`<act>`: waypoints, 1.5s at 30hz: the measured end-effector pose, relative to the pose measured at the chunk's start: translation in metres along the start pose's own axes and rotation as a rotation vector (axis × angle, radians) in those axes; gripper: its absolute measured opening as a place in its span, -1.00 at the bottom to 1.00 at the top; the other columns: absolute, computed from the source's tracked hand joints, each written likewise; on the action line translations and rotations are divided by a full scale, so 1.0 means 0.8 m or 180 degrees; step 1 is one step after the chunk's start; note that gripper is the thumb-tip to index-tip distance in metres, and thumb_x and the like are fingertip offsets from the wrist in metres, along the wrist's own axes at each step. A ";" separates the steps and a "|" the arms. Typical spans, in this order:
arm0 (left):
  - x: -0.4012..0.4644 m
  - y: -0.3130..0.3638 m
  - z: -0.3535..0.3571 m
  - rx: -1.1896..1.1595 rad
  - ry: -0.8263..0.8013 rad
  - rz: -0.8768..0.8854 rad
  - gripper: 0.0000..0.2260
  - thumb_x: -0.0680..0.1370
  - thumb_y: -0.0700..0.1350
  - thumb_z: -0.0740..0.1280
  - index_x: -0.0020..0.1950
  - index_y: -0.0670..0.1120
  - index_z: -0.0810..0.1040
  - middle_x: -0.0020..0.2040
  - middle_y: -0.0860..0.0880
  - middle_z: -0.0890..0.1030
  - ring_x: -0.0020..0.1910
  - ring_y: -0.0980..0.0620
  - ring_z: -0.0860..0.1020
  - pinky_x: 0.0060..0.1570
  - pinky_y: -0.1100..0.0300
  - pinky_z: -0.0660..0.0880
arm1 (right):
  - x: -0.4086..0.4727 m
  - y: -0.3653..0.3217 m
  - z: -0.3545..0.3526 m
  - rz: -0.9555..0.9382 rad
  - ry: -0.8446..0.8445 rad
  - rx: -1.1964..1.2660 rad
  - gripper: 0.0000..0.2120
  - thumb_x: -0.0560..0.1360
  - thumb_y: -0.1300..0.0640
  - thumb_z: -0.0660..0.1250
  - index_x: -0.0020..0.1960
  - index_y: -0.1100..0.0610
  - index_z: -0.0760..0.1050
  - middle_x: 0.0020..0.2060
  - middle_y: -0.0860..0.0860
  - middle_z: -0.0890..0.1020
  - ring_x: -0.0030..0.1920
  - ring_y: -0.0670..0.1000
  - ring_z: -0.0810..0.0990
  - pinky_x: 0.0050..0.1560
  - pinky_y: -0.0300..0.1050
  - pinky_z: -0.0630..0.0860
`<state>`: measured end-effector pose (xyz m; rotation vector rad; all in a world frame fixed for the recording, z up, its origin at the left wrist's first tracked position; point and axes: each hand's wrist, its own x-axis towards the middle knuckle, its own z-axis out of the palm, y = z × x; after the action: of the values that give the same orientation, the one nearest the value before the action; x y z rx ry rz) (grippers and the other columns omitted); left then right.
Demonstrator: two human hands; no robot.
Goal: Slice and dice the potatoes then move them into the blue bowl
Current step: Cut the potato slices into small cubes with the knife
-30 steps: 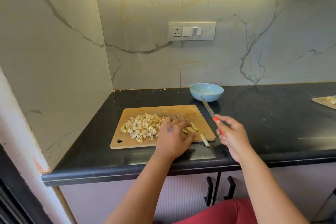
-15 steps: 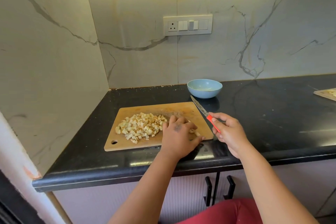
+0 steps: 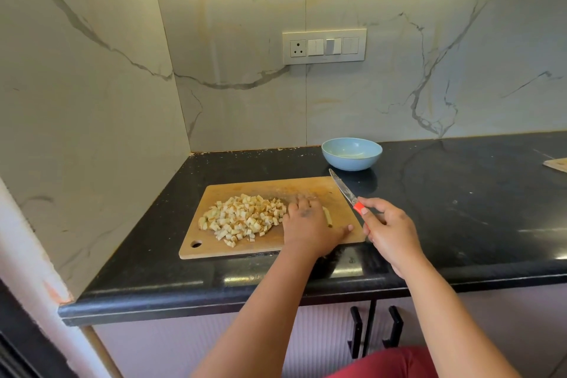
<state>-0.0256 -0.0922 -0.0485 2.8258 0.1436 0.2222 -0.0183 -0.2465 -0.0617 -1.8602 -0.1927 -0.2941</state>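
Black stone desk (image 3: 460,209) carries the wooden cutting board (image 3: 245,247); the blue bowl (image 3: 351,153) stands behind it. Diced potatoes (image 3: 242,218) are heaped mid-board. Left hand (image 3: 310,224) covers the last strips (image 3: 329,215), its fingers hidden; right hand (image 3: 388,230) grips the knife (image 3: 346,193). Dicing looks nearly done; next, cut the strips.

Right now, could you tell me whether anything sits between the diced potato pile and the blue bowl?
Nothing visible blocks it. Between the diced potatoes and the blue bowl lie only bare cutting board and countertop; the knife in the right hand hovers just right of that path.
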 end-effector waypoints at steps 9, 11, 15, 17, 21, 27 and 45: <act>0.016 -0.029 -0.015 -0.0190 -0.0246 0.0886 -0.65 0.64 0.02 0.20 0.39 -0.05 0.40 0.40 -0.06 0.37 0.41 -0.06 0.29 0.39 0.03 0.28 | -0.004 -0.002 0.000 -0.0069 -0.0014 -0.0146 -0.83 0.59 0.09 0.27 0.11 -0.15 0.54 -0.40 0.00 0.60 -0.33 -0.05 0.54 -0.19 -0.12 0.50; 0.016 -0.049 -0.019 -0.0590 -0.0365 0.1129 -0.72 0.62 -0.08 0.24 0.33 -0.02 0.47 0.32 0.01 0.43 0.34 0.02 0.36 0.37 0.09 0.30 | -0.004 0.000 -0.001 -0.0147 -0.0032 -0.0239 -0.82 0.59 0.09 0.26 0.10 -0.16 0.54 -0.40 0.01 0.60 -0.32 -0.02 0.55 -0.22 -0.16 0.47; 0.006 -0.064 -0.019 -0.1068 0.0129 0.1133 -0.66 0.60 0.00 0.30 0.36 -0.01 0.47 0.31 0.06 0.44 0.31 0.08 0.39 0.36 0.09 0.34 | -0.003 0.001 -0.001 -0.0199 -0.0063 -0.0400 -0.82 0.60 0.08 0.26 0.10 -0.18 0.54 -0.37 0.08 0.61 -0.26 0.09 0.58 -0.23 -0.10 0.50; 0.001 -0.060 -0.017 -0.0889 0.0501 0.0942 -0.59 0.57 0.11 0.33 0.36 -0.04 0.46 0.27 0.03 0.47 0.30 0.06 0.38 0.33 0.09 0.36 | -0.003 0.001 0.000 -0.0201 -0.0048 -0.0430 -0.82 0.60 0.07 0.26 0.10 -0.18 0.54 -0.37 0.07 0.61 -0.25 0.11 0.58 -0.21 -0.05 0.52; -0.006 -0.060 -0.010 -0.0595 0.0666 0.0665 -0.65 0.55 0.10 0.37 0.23 -0.07 0.54 0.15 -0.01 0.53 0.18 0.01 0.44 0.20 0.15 0.42 | -0.003 0.003 0.000 -0.0258 -0.0035 -0.0498 -0.80 0.60 0.06 0.26 0.03 -0.26 0.51 -0.35 0.10 0.61 -0.25 0.15 0.58 -0.17 0.04 0.55; -0.006 -0.066 -0.020 -0.0801 0.0511 0.0769 -0.75 0.58 -0.15 0.35 0.25 -0.10 0.57 0.12 -0.02 0.62 0.12 0.02 0.56 0.19 0.15 0.48 | -0.002 0.004 0.000 -0.0260 -0.0024 -0.0547 -0.83 0.60 0.05 0.26 0.08 -0.21 0.54 -0.36 0.02 0.60 -0.26 0.07 0.58 -0.17 -0.02 0.54; 0.004 -0.055 -0.045 -0.0499 -0.0074 0.0910 -0.80 0.60 -0.11 0.33 0.22 -0.05 0.59 0.15 0.01 0.62 0.13 0.04 0.56 0.19 0.17 0.48 | 0.000 0.003 0.001 -0.0229 -0.0037 -0.0465 -0.82 0.60 0.06 0.26 0.12 -0.16 0.55 -0.38 -0.02 0.59 -0.30 -0.02 0.57 -0.27 -0.18 0.48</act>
<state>-0.0319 -0.0397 -0.0278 2.6817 -0.2733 0.2504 -0.0174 -0.2467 -0.0641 -2.0027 -0.2523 -0.3549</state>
